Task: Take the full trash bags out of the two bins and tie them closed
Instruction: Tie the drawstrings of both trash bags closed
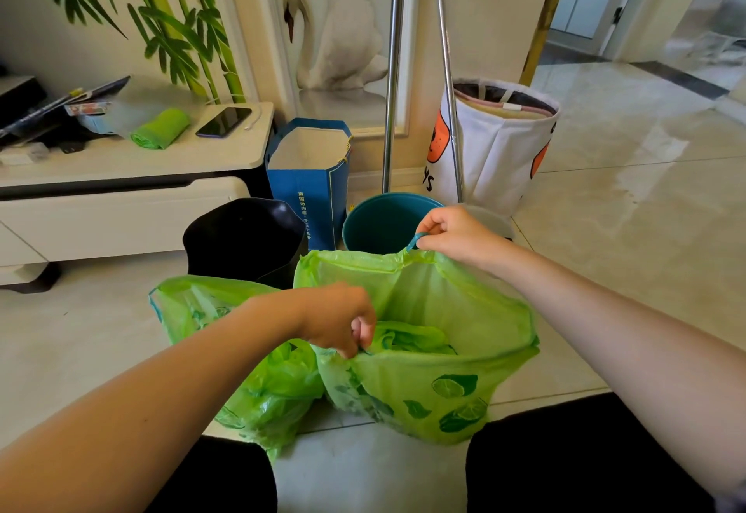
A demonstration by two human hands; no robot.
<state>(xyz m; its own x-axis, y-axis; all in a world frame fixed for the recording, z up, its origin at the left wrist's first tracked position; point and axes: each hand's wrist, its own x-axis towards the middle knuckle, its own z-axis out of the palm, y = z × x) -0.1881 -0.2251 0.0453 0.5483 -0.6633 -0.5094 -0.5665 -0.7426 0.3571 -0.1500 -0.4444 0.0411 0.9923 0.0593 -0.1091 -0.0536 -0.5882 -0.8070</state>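
Note:
Two green trash bags stand on the tiled floor in front of me. The right bag [436, 387], printed with limes, gapes open with green stuff inside. My right hand [456, 236] pinches the blue drawstring loop [415, 240] at its far rim. My left hand [343, 320] grips the drawstring at its near rim. The left bag [258, 387] slumps beside it, untied, touched by neither hand. Behind them stand a black bin [242, 238] and a teal bin [383, 221], both without bags.
A blue paper bag [311, 177] stands between the bins against the wall. Two metal poles [393, 68] and a white fabric hamper [496, 145] are behind the teal bin. A low white cabinet [121, 189] at left holds a phone and a green bag roll.

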